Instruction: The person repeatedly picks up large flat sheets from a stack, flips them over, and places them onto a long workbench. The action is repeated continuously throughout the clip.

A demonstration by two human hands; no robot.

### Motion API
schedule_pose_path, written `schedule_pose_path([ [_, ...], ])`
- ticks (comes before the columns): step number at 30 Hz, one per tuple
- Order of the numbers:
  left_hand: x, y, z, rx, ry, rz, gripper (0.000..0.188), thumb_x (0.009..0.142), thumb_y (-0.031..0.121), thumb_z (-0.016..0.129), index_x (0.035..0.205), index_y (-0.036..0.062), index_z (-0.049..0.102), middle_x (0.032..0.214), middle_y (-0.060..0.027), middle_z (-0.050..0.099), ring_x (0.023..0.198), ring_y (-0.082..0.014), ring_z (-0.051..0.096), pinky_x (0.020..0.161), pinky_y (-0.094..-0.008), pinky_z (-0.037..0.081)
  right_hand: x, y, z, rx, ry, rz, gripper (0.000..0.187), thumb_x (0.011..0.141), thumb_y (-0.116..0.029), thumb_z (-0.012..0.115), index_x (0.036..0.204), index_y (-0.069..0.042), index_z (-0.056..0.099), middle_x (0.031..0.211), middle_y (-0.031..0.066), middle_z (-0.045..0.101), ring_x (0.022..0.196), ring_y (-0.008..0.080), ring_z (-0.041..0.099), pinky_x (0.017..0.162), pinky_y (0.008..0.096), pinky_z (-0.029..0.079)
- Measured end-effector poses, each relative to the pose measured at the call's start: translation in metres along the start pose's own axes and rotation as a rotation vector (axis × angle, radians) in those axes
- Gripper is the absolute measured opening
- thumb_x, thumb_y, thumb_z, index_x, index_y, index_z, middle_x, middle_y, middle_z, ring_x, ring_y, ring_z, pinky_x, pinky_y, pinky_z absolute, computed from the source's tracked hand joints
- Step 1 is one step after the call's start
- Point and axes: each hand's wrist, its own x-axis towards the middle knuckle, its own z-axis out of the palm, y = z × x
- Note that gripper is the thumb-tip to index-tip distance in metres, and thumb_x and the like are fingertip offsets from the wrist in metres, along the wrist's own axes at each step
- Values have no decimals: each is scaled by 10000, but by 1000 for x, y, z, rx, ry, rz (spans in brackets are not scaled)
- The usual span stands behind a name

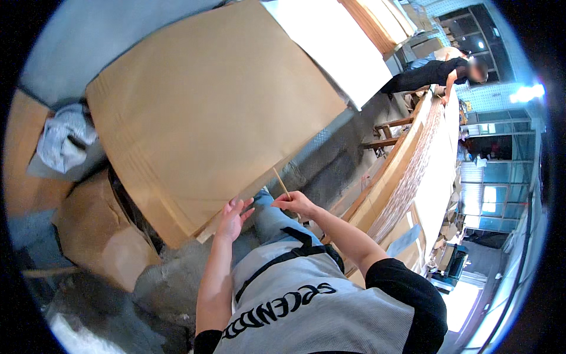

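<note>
This looks like a workshop or small factory floor for sheet board: a broad stack of brown sheets (218,118) fills the foreground, with more brown boards (377,23) piled beyond. Across the grey floor (333,171), a co-worker (427,74) leans over long layered sheets (411,174) near wooden supports (383,143), under a bright lamp (526,93).

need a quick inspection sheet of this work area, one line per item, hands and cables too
Surface: broad brown sheet, looks flat, a white sheet beyond its far edge
Job's things: thin pale stick in the right hand, near the brown sheet's edge
Clutter: crumpled grey cloth and creased brown material, both to the left
Hands: right fingers closed on the stick; left hand open at the brown sheet's near edge, contact unclear
Cables: nothing seen near the hands
Surroundings: another person beside a long layered stack, right
</note>
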Motion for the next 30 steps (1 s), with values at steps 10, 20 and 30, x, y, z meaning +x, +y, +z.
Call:
schedule_pose_path([
  [10,75,-14,54,-242,684,207,318,810,328,555,964,60,483,764,-67,540,616,-183,513,514,-295,429,96,-12,-105,579,-141,139,264,844,-332,509,817,-71,541,574,-31,376,456,53,307,400,206,228],
  [20,41,-24,33,144,906,373,278,856,332,478,918,61,475,589,-47,489,368,-140,410,319,-245,320,128,-17,-241,774,-291,228,251,818,-329,537,741,-95,491,523,-1,412,409,105,341,375,218,229],
  [30,37,-80,61,304,1058,676,104,839,134,456,865,42,496,581,-59,522,388,-121,466,319,-231,341,99,-33,-199,-112,321,-300,201,852,-180,489,959,-9,489,707,96,535,473,155,488,436,288,401],
])
